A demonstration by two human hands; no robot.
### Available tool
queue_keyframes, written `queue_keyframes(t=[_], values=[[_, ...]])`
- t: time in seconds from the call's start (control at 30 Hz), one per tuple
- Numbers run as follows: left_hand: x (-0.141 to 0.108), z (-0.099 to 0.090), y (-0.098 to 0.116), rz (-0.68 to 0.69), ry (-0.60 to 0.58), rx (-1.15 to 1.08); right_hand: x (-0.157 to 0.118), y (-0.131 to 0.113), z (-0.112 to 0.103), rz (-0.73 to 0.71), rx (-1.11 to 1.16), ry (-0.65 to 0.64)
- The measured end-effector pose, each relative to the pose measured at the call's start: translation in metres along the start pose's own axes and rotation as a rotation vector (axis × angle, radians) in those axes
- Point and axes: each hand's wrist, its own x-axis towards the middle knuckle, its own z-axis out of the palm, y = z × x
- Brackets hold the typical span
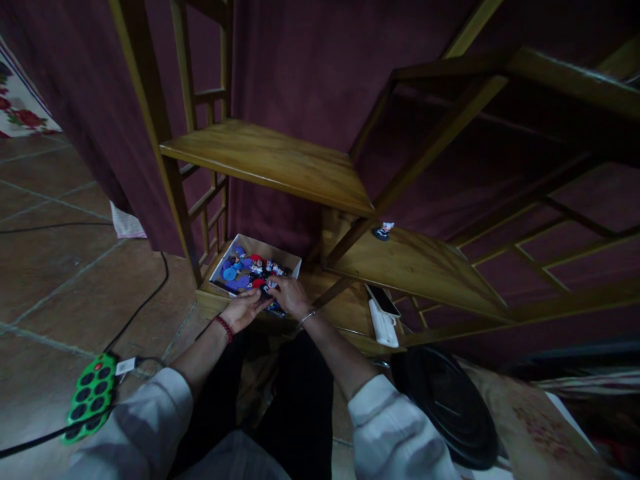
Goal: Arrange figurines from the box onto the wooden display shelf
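Note:
A shallow cardboard box of small toy figurines in blue, red, white and black sits on the lowest shelf. Over its near edge my two hands meet around one small dark-based figurine. My left hand, palm turned partly up, has its fingertips closed against the dark base. From the other side my right hand pinches the same piece, its fingers bent. Much of the figurine is covered by the fingers, and the dim light hides its details.
One figurine stands on the middle wooden shelf. A phone and a white object lie lower right. A wooden shelf board overhangs the box. A green power strip with cables is on the floor; a black round seat stands right.

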Motion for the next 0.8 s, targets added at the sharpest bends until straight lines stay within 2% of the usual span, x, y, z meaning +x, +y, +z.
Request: queue_keyframes(t=[0.3,0.5,0.8], values=[[-0.0036,0.0082,-0.0024,-0.003,0.033,0.017,-0.003,-0.0021,0.0039,-0.031,-0.12,-0.044],[-0.0002,0.0057,-0.0039,0.018,0.057,0.018,-0.0021,-0.0081,0.0053,-0.023,-0.184,-0.092],[-0.0043,0.0059,-0.0018,0.022,0.054,0.06,0.0,-0.0095,0.0066,-0.137,-0.216,-0.14]])
